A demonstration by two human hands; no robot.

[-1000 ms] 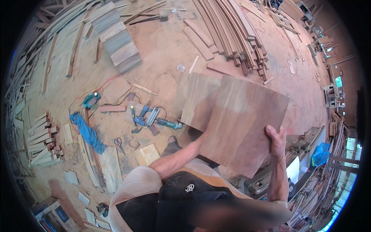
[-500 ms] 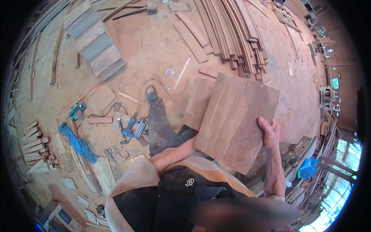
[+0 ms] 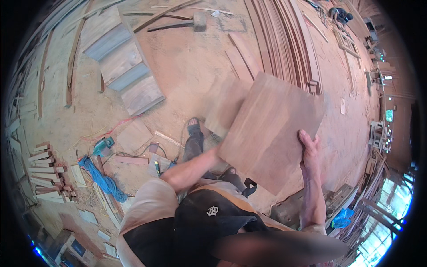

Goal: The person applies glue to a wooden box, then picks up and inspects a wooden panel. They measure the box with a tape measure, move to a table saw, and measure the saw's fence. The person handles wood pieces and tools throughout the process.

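A flat, squarish brown wooden board (image 3: pixel 271 133) is held up in front of my body, above the floor. My right hand (image 3: pixel 310 149) grips its right edge, with the thumb on the upper face and the other fingers mostly out of sight. Behind its left side a second wooden board (image 3: pixel 224 104) sticks out, blurred by motion. My left forearm (image 3: pixel 191 169) reaches in behind the boards, which hide the left hand and its fingers.
Long planks (image 3: pixel 289 44) are stacked at the far side. A stepped wooden piece (image 3: pixel 133 66), a mallet (image 3: pixel 200 21), a green power tool (image 3: pixel 104 144) and a blue cloth (image 3: pixel 100 178) lie on the dusty floor, with short wood offcuts (image 3: pixel 46 171) at left.
The view has shifted, so the floor things appear farther right and mostly lower. Both boards stay in front of me, the right hand still gripping. My left forearm now covers most of the blue tool.
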